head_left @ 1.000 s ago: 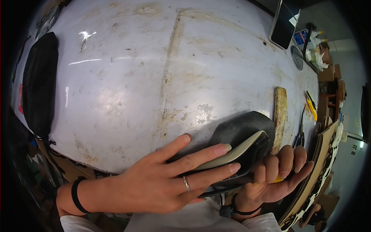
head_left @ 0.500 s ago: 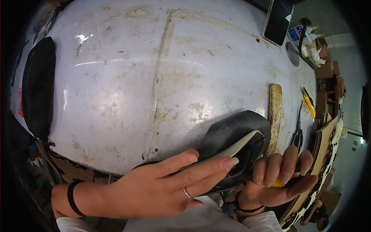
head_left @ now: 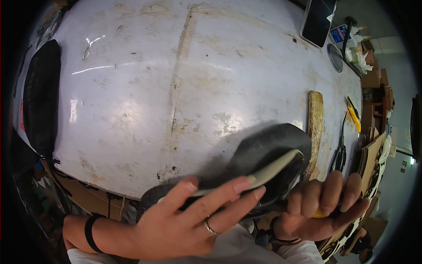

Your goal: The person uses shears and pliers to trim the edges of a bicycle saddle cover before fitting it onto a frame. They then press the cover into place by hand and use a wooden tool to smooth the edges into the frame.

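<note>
A black, curved, leather-like piece (head_left: pixel 263 145) with a cream strip (head_left: pixel 281 165) along it rests at the near edge of the table. Over its left part lies my left hand (head_left: pixel 184 224), the fingers stretched out and apart, their tips by the cream strip. My right hand (head_left: pixel 325 207) is closed beside the piece's right end, with its fingers curled round a yellow-and-black tool (head_left: pixel 318 213). Most of that tool is hidden in the fist, so its kind does not show.
A worn brown-and-cream bar (head_left: pixel 315 127) lies right of the piece. Beyond it are a black hand tool (head_left: pixel 339 154) and a yellow-and-black cutter (head_left: pixel 354 114). A phone (head_left: pixel 317 22) stands at the far right; a long black padded piece (head_left: pixel 41 97) lies left on the white table (head_left: pixel 132 88).
My left hand has shifted slightly left and down, its fingers spreading wider over the piece. The right hand has moved slightly right, still gripping the tool.
</note>
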Action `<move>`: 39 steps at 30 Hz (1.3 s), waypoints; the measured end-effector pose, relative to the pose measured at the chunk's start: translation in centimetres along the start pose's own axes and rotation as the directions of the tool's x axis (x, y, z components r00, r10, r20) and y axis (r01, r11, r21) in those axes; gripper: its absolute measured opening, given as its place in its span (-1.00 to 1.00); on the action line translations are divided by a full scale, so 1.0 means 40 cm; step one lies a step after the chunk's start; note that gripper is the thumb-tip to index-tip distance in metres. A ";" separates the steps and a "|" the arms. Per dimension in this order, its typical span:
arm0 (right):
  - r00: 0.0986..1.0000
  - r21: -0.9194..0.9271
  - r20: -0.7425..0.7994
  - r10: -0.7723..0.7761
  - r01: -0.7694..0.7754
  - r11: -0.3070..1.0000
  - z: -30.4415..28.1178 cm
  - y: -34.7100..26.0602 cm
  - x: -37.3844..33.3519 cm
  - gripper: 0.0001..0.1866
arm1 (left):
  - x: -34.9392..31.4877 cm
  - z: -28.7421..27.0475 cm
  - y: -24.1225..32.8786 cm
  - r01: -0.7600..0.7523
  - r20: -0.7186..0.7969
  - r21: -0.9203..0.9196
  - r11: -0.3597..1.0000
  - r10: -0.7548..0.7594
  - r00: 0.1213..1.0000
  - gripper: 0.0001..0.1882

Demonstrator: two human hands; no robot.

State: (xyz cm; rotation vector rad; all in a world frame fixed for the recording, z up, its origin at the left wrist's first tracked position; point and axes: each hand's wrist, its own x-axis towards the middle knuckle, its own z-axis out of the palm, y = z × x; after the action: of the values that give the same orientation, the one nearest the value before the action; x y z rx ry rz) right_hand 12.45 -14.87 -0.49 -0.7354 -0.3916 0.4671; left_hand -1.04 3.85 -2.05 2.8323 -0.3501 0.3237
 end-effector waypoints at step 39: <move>0.994 -0.013 0.101 0.047 -0.045 0.999 -0.040 -0.019 0.000 -0.51 | 0.046 0.002 -0.014 0.005 0.033 -0.267 0.964 0.004 0.999 -0.52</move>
State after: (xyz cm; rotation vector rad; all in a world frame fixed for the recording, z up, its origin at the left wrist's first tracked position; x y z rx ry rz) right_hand 13.45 -16.24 -1.04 -0.7339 -0.4735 0.5477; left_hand 0.86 3.98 -1.81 2.5746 -0.3698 0.2113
